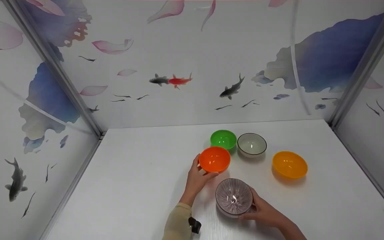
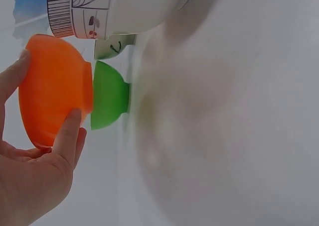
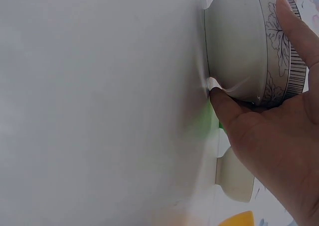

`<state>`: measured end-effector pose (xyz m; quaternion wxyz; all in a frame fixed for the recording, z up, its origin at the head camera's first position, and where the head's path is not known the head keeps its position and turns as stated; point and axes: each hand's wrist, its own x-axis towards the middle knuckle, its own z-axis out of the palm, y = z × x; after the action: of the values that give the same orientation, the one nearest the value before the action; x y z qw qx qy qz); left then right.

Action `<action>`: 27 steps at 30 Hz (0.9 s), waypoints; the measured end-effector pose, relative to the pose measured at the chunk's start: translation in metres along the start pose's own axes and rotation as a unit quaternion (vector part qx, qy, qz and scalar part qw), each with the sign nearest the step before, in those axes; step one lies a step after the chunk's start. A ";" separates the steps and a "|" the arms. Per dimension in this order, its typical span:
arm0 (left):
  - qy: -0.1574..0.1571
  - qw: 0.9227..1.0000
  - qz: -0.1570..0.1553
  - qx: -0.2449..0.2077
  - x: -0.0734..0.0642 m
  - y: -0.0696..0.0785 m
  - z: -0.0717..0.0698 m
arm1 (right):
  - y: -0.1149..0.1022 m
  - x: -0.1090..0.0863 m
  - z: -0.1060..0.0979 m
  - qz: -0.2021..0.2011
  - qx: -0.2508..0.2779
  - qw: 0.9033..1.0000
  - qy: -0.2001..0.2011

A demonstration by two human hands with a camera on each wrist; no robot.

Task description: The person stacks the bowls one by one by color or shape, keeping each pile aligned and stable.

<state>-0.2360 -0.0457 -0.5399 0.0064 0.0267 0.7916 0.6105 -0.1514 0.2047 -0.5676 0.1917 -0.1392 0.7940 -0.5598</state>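
My left hand (image 1: pixel 197 180) holds an orange bowl (image 1: pixel 214 159) by its side, thumb on one side and fingers on the other. In the left wrist view, the orange bowl (image 2: pixel 55 91) is raised off the table, its base near the green bowl (image 2: pixel 109 95). My right hand (image 1: pixel 267 210) grips a bowl with a striped inside (image 1: pixel 234 196), nearer the front. The right wrist view shows this patterned bowl (image 3: pixel 239 47) with a drawn leaf band and lined rim; a fingertip is low by its base. Whether another bowl is nested in it, I cannot tell.
Behind the orange bowl stands the green bowl (image 1: pixel 223 139), beside a whitish bowl with a dark rim (image 1: pixel 252 145). A yellow-orange bowl (image 1: pixel 289 165) sits to the right. Printed walls (image 1: pixel 192 110) enclose the white table (image 1: pixel 138 173) at the back and sides.
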 end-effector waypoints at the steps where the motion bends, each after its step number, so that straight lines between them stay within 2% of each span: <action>1: -0.002 1.000 0.000 0.000 0.000 0.000 0.000 | 0.000 0.000 0.000 0.000 -0.002 1.000 0.001; 6: -0.007 1.000 0.006 -0.011 -0.002 0.002 -0.003 | 0.000 0.000 0.001 -0.003 -0.004 1.000 -0.001; 18: -0.006 1.000 -0.005 -0.002 -0.007 0.007 -0.006 | -0.003 0.000 0.000 0.011 -0.009 1.000 -0.005; 27: -0.010 1.000 0.001 -0.009 -0.011 0.012 -0.011 | -0.002 0.000 0.000 0.012 -0.012 1.000 0.000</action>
<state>-0.2254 -0.0538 -0.5256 0.0144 0.0333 0.7860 0.6171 -0.1517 0.2038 -0.5661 0.1969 -0.1320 0.8021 -0.5481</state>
